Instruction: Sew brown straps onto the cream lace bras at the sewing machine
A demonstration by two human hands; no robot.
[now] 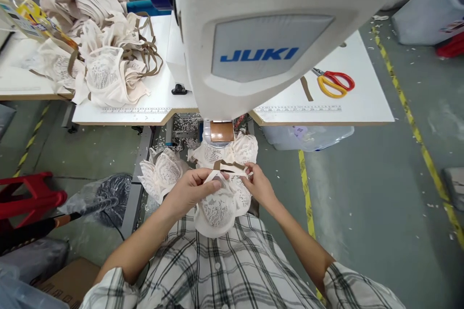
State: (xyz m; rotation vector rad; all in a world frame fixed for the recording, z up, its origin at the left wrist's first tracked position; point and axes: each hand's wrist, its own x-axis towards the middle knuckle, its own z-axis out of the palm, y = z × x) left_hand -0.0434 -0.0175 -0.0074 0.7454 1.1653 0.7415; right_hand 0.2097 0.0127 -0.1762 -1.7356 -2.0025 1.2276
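Both hands meet over the person's lap, just short of the sewing machine (pixel 253 34), with a lace bra piece (pixel 219 205) caught between them and its brown strap (pixel 228 165) running crosswise from one hand to the other. The left hand (pixel 192 190) is curled closed, thumb pressed down on the cup's top edge, while the right hand (pixel 259 186) pinches the strap end with its fingertips (the remaining fingers loosely bent). Beyond the knuckles, more lace pieces (pixel 163 174) hang under the desk (pixel 362 101), nearer the left hand.
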